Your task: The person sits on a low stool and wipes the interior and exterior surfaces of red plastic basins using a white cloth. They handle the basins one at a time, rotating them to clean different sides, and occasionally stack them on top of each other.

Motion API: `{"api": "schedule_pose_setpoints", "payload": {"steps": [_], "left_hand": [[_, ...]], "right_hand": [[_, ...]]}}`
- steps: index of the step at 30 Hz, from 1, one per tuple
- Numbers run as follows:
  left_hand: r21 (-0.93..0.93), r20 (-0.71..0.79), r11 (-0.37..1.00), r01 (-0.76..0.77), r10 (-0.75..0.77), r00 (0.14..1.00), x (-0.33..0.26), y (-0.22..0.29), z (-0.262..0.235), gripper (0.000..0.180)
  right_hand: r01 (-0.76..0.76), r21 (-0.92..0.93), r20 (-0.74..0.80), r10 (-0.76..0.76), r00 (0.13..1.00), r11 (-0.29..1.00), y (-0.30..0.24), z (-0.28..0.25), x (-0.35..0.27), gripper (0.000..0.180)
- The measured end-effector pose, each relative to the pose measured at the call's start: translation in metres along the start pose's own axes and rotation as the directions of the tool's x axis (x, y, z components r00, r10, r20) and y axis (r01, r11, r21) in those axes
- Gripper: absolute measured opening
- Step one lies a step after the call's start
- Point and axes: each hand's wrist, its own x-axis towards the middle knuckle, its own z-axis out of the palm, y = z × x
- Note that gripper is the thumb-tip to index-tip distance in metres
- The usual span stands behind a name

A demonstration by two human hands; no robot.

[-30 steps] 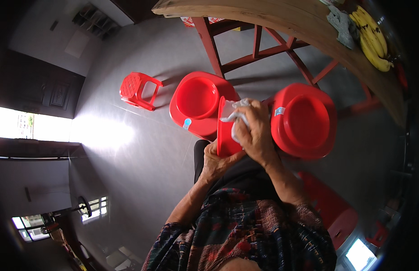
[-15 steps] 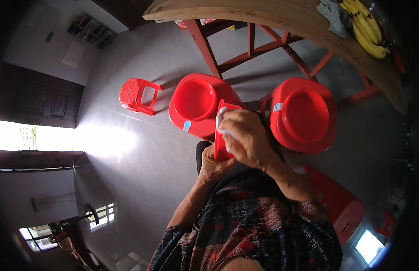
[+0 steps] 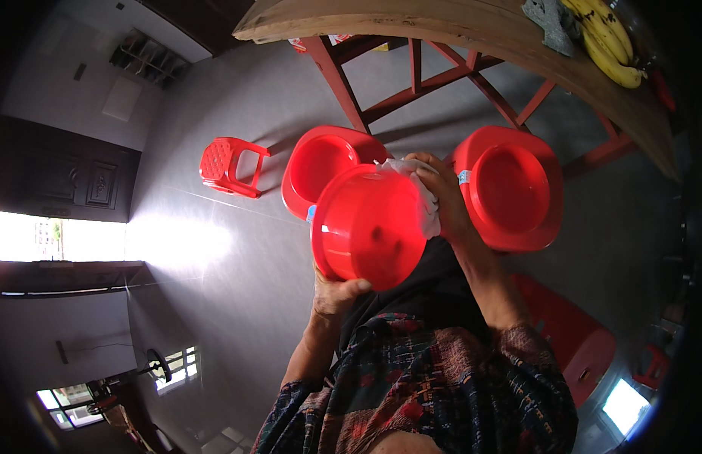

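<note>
In front of my lap is a red plastic basin (image 3: 351, 227), tilted so that its hollow inside faces up toward me. My left hand (image 3: 336, 293) grips its lower left edge, the thumb lying over the rim. On the basin's upper right side my right hand (image 3: 443, 189) holds a whitish cloth (image 3: 426, 204) against the wall; part of these fingers is hidden behind the cloth and basin. Just beyond stands a red stool with a round red basin (image 3: 317, 168) on it, partly covered by the held one. To the right, another red basin (image 3: 511, 189) rests on a second red stool (image 3: 478, 140).
A small red stool (image 3: 228, 163) stands on the grey floor at the left. A wooden table (image 3: 411, 21) with red legs spans the far side, bearing bananas (image 3: 612, 49) and a grey cloth (image 3: 549, 26). Behind my right arm is a dark red piece of furniture (image 3: 570, 344).
The held basin has turned from edge-on to showing its inside. My right hand and the cloth have moved right and slightly away; my left hand has shifted left and nearer.
</note>
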Motion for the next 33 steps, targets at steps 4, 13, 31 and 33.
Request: {"api": "schedule_pose_setpoints", "payload": {"steps": [4,13,31,33], "left_hand": [[-0.314,-0.113,0.948,0.058,-0.098,0.989,0.006,-0.004,-0.005,0.081],[-0.346,-0.194,0.937,-0.040,-0.029,0.981,0.028,-0.002,0.008,0.068],[-0.329,-0.253,0.920,0.214,-0.304,0.919,0.024,-0.015,0.009,0.090],[-0.220,-0.210,0.962,0.161,-0.208,0.955,0.019,-0.016,0.004,0.082]], "right_hand": [[0.115,-0.059,-0.083,-0.120,0.989,0.992,0.034,0.002,-0.022,0.036],[0.522,-0.780,0.339,-0.468,0.816,0.345,0.000,0.044,-0.055,0.034],[0.738,-0.595,0.558,-0.498,0.664,0.318,0.004,0.067,-0.044,0.027],[0.755,-0.600,0.592,-0.487,0.642,0.266,0.004,0.065,-0.043,0.025]]}}
